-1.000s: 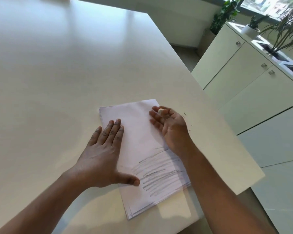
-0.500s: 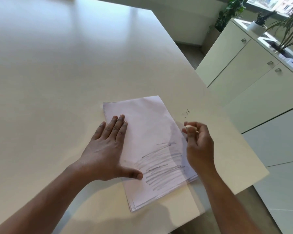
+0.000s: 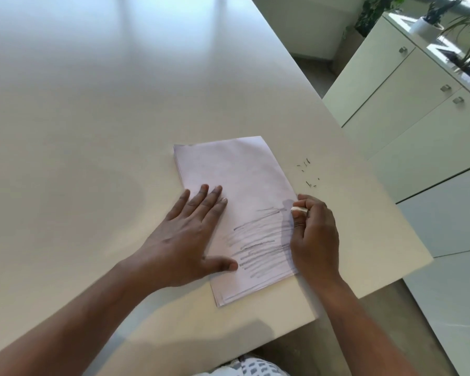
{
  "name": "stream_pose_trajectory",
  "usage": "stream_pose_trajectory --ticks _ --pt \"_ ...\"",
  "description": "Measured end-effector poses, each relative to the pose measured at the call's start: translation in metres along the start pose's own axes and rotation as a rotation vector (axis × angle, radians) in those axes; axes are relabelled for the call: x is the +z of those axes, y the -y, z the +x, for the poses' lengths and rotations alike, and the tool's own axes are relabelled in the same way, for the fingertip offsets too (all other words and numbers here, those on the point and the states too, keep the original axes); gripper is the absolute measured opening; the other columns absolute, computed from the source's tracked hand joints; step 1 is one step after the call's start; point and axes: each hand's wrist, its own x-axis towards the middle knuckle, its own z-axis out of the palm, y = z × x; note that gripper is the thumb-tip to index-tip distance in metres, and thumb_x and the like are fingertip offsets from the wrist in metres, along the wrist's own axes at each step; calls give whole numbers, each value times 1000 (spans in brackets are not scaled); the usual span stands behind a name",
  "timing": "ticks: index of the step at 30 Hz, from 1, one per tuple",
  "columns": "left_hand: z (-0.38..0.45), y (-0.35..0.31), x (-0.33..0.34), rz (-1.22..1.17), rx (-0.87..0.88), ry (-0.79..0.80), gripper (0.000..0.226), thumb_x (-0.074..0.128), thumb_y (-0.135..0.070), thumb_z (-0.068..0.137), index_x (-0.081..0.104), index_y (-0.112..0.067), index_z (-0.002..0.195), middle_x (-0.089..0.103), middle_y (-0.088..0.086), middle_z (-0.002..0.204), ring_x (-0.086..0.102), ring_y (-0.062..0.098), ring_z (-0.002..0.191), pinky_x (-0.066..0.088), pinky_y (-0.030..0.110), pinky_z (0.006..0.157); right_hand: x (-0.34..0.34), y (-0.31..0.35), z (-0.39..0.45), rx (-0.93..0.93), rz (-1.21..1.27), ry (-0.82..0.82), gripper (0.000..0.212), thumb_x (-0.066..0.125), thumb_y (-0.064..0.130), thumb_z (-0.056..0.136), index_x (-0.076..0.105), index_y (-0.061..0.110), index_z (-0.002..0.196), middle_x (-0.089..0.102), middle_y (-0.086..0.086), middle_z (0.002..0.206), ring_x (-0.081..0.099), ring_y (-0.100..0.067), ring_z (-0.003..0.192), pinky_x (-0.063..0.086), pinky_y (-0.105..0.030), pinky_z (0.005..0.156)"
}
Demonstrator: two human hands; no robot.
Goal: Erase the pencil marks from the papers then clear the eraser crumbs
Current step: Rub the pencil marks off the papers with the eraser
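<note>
Broad cream matte table [image 3: 98, 109]. Thin stack of white papers [image 3: 229, 172] near its 4 o'clock corner, grey pencil marks [image 3: 258, 240] on the near half; light, slippery, crease-prone, best pinned flat. Left hand [image 3: 185, 240] presses it, fingers straight, slightly spread. Right hand [image 3: 314, 234] pinches small white eraser [image 3: 299, 210] at stack's 3 o'clock edge. Dark crumbs [image 3: 307, 172] at 2 o'clock. No legible writing.

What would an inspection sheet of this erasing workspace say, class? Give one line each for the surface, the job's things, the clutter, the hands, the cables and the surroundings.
Surface: pale table, smooth and glossy.
Job's things: stack of papers near the table's front edge; pencil marks cover the top sheet's near half; white eraser at the sheet's right edge.
Clutter: dark eraser crumbs on the table right of the stack.
Hands: left hand flat, pressing the papers; right hand pinching the eraser.
Cables: nothing seen.
Surroundings: white cabinets to the right, potted plants on top.
</note>
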Motion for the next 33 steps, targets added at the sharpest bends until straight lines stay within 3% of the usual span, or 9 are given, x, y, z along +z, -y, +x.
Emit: stream_pose_trajectory --ticks 7,10,12,15,17,20,23,28,33 --pt "-4 -7 4 87 -2 63 152 28 -112 60 -29 -13 160 -45 3 163 -48 20 147 -15 47 128 0 -2 -1 -24 15 -7 11 55 12 104 61 11 112 66 -3 129 58 -22 112 46 -35 94" --pt "-1 -8 2 74 -15 74 155 30 -112 58 -30 -11 159 -47 5 162 -49 21 146 -16 46 128 -3 0 1 -50 39 -16 9 60 10 104 64 10 111 66 -4 128 60 -24 113 50 -42 97" --pt "0 -9 0 60 -16 79 157 32 -112 58 -30 -10 159 -48 7 161 -48 20 146 -17 43 128 -9 5 2 -101 85 -76 10 63 10 103 68 7 111 68 -5 125 62 -24 114 52 -38 97" --pt "-2 -11 -2 45 -12 93 157 35 -111 58 -29 -9 160 -47 8 161 -46 19 147 -18 39 128 -24 19 -17 -95 149 -151 13 70 10 100 73 7 112 67 -4 113 64 -16 103 56 -32 85" --pt "-3 -12 -4 45 -16 101 158 37 -110 58 -29 -9 159 -47 7 161 -46 18 148 -18 38 128 -29 34 -39 -31 255 -59 19 74 14 96 75 11 115 65 0 106 64 -8 92 58 -28 76" --pt "-2 -12 -4 50 -12 115 156 39 -109 59 -31 -11 159 -47 3 162 -45 15 148 -17 37 128 -31 43 -60 51 387 57 33 84 15 87 75 13 118 71 6 97 70 -11 86 59 -23 75" --pt "-4 -12 -3 43 10 112 152 39 -108 61 -30 -15 160 -46 -1 162 -44 11 148 -17 36 128 -34 44 -59 96 433 80 30 88 13 83 77 14 112 73 9 92 71 -11 82 59 -25 71" --pt "-4 -12 -3 115 -10 146 154 28 -112 59 -37 -12 155 -55 2 156 -48 14 145 -14 38 129 -35 51 -55 -27 400 153 20 85 6 84 78 13 102 73 9 95 70 -9 82 59 -29 68" --pt "0 -14 -1 120 -38 164 152 20 -113 57 -40 -11 153 -55 4 155 -50 15 144 -14 38 129 -19 58 -60 -205 381 262 20 85 12 81 76 15 98 72 10 92 65 -9 77 55 -31 65"
